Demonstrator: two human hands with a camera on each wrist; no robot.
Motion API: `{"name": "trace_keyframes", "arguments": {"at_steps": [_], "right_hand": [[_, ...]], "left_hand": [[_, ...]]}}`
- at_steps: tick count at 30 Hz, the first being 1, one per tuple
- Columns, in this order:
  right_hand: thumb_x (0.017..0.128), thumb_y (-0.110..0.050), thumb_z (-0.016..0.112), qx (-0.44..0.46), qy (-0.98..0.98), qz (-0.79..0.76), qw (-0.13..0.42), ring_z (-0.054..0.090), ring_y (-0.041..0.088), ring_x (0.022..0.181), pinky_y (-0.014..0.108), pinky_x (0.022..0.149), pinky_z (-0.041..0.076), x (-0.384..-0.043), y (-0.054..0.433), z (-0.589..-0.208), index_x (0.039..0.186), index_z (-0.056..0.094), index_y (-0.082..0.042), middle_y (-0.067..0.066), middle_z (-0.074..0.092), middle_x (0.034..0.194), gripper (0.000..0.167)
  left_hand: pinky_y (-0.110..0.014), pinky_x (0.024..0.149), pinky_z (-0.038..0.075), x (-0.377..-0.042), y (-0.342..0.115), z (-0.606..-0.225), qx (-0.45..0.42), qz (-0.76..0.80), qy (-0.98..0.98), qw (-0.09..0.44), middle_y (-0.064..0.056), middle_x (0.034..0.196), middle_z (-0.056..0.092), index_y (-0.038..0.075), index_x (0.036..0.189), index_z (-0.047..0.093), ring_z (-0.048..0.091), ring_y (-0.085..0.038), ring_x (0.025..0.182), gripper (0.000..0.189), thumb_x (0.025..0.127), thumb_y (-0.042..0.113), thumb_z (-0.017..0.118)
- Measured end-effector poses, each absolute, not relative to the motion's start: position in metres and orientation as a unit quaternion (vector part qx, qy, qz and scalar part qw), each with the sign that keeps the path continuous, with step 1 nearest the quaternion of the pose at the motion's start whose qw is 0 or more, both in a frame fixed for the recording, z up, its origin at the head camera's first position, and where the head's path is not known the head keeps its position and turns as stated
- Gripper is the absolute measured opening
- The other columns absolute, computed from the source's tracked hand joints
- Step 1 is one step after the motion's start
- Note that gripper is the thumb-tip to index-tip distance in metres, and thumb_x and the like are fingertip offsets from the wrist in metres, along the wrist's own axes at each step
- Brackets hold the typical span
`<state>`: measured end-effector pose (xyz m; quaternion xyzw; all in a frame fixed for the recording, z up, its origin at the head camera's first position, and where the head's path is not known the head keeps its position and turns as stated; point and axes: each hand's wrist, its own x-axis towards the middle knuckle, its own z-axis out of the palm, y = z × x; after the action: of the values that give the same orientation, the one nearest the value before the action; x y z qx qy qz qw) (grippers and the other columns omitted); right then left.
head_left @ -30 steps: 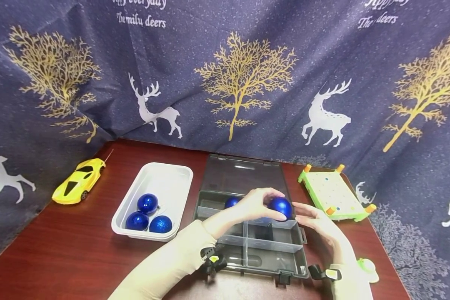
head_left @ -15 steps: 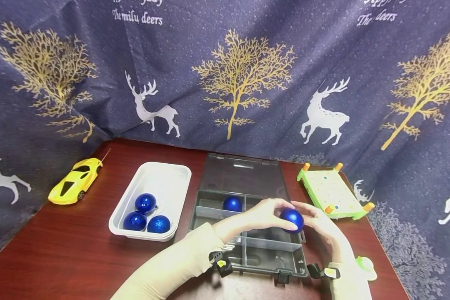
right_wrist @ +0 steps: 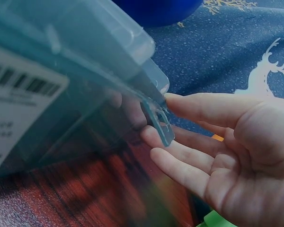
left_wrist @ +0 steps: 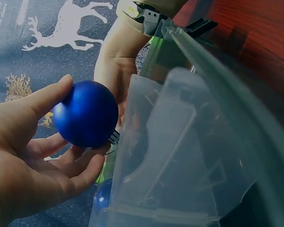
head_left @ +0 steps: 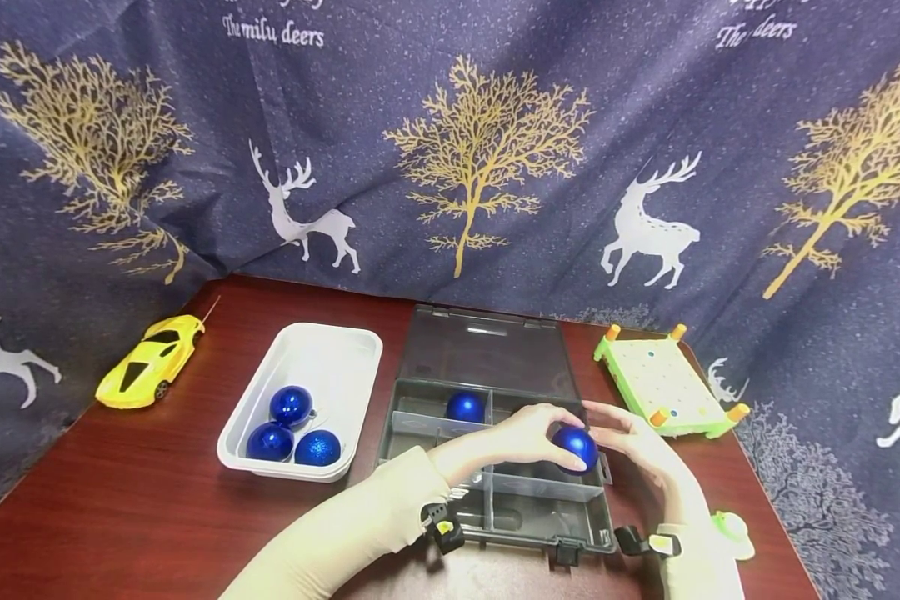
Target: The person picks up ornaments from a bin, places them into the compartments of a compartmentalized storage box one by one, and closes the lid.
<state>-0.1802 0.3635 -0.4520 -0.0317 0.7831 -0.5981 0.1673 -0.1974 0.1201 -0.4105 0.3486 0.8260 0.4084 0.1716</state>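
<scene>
My left hand (head_left: 534, 435) holds a matte blue Christmas ball (head_left: 576, 450) between thumb and fingers. The ball's silver cap (left_wrist: 114, 137) shows in the left wrist view. It overlaps the right-hand compartments of a grey see-through organizer box (head_left: 540, 537), whose lid (head_left: 487, 350) lies folded back. Another blue ball (head_left: 465, 407) sits in the back left compartment. My right hand (head_left: 641, 450) lies at the box's right side. In the right wrist view its thumb (right_wrist: 194, 106) and fingers come together at the box's edge, by a small side loop (right_wrist: 161, 125).
Left of the box stands a white tray (head_left: 345, 350) with 3 shiny blue balls (head_left: 291, 406) in it. A yellow toy car (head_left: 150, 362) is at the far left. A green toy table (head_left: 663, 383) lies upturned at the right, with a small green-and-white item (head_left: 733, 533) nearer.
My left hand has carried the ball forward toward me and a little right, then slightly left and lower. My right hand stays at the box's side.
</scene>
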Motion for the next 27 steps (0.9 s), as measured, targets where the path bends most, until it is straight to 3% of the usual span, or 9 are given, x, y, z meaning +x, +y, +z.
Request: {"name": "trace_keyframes", "arguments": {"at_steps": [3,9,17,27], "right_hand": [[0.096,-0.016,0.059,-0.047,0.797,-0.582,0.158,0.064,0.004,0.107,0.021,0.091,0.049,-0.1819,0.3649,-0.4523,0.145,0.039,0.001,-0.002,0.064,0.128,0.056],[0.096,-0.015,0.058,-0.057,0.805,-0.57,0.15,0.062,-0.003,0.106,0.018,0.09,0.048,-0.1822,0.3651,-0.4524,0.144,0.038,0.005,0.03,0.049,0.141,0.056],[0.097,-0.016,0.057,-0.061,0.798,-0.578,0.157,0.058,-0.004,0.111,0.021,0.092,0.046,-0.1803,0.3643,-0.4505,0.146,0.037,0.002,0.031,0.041,0.146,0.057],[0.097,-0.013,0.057,-0.073,0.797,-0.581,0.147,0.062,-0.001,0.108,0.02,0.09,0.049,-0.1818,0.3643,-0.453,0.144,0.037,0.007,0.034,0.046,0.141,0.056]], "left_hand": [[-0.021,0.098,0.045,-0.1978,0.121,-0.4113,0.356,0.388,0.833,0.168,-0.002,0.131,0.064,0.016,0.127,0.064,0.057,-0.012,0.121,0.056,0.078,0.037,0.081],[-0.017,0.093,0.045,-0.1974,0.1215,-0.4148,0.374,0.364,0.84,0.151,-0.001,0.127,0.066,0.017,0.126,0.066,0.06,-0.009,0.114,0.058,0.075,0.036,0.084],[-0.014,0.097,0.042,-0.1949,0.1233,-0.4173,0.403,0.362,0.833,0.115,0.001,0.124,0.068,0.015,0.125,0.066,0.061,-0.008,0.116,0.063,0.068,0.029,0.09],[-0.017,0.096,0.042,-0.1939,0.1278,-0.4178,0.392,0.313,0.86,0.097,0.004,0.115,0.071,0.018,0.118,0.071,0.061,-0.006,0.11,0.057,0.066,0.03,0.091]]}}
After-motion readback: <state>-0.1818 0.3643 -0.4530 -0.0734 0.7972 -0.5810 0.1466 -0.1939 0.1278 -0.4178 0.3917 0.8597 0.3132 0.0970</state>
